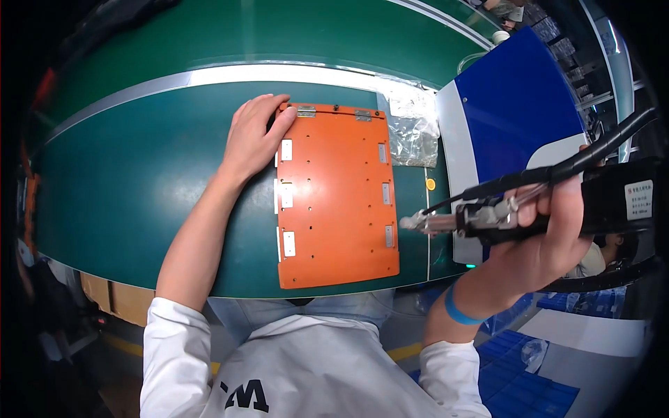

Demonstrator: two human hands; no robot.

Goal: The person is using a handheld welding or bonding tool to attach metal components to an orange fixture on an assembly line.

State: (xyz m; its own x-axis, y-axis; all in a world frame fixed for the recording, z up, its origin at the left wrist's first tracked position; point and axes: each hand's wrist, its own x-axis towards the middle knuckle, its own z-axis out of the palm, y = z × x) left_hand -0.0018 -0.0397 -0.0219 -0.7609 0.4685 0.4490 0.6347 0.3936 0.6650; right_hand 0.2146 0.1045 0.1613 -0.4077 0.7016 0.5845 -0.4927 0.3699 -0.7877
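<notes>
An orange panel [338, 202] lies flat on the green work mat, with small metal plates along both long sides and two hinges [306, 111] near its far edge. My left hand [258, 132] grips its far left corner, thumb on top and fingers by the far edge. To the right, my right hand [568, 216] is wrapped round a powered screwdriver [481, 219] with a black body and a metal front end. Its tip points left, close to the panel's right edge. A black hose [557, 171] runs along the tool.
Beyond the panel's far right corner lies a clear plastic bag [411, 132] of small parts. A yellow round piece [431, 184] sits nearby. A blue-and-white machine housing [516, 104] stands at the right. Across the far side runs a green conveyor belt [279, 31] behind a metal rail [230, 74].
</notes>
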